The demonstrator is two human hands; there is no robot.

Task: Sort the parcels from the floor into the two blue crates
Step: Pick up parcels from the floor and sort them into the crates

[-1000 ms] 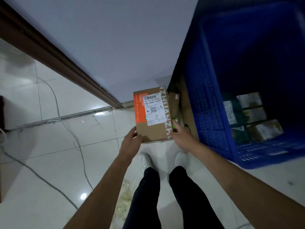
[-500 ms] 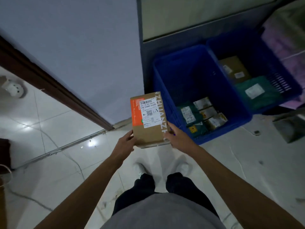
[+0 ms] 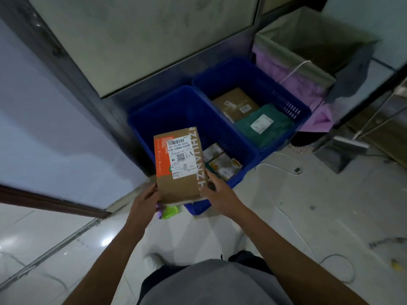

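Observation:
I hold a brown cardboard parcel [image 3: 179,168] with an orange stripe and a white label marked A, raised in front of the nearer blue crate [image 3: 167,111]. My left hand [image 3: 145,200] grips its lower left corner and my right hand [image 3: 217,192] grips its lower right edge. That crate holds several small packets [image 3: 222,162] at its near end. The farther blue crate [image 3: 293,106] beside it contains a brown box [image 3: 234,104] and a green mailer bag [image 3: 262,125].
A grey wall panel stands behind the crates. To the right sits a bin [image 3: 308,51] lined with a purple bag. A green and purple wrapper [image 3: 168,212] lies on the floor below the parcel. White cables [image 3: 286,216] trail over the tiles at right.
My view has lifted and swung right, bringing both crates and the bin into sight. The parcel stays held in both hands and has come over the near crate's corner.

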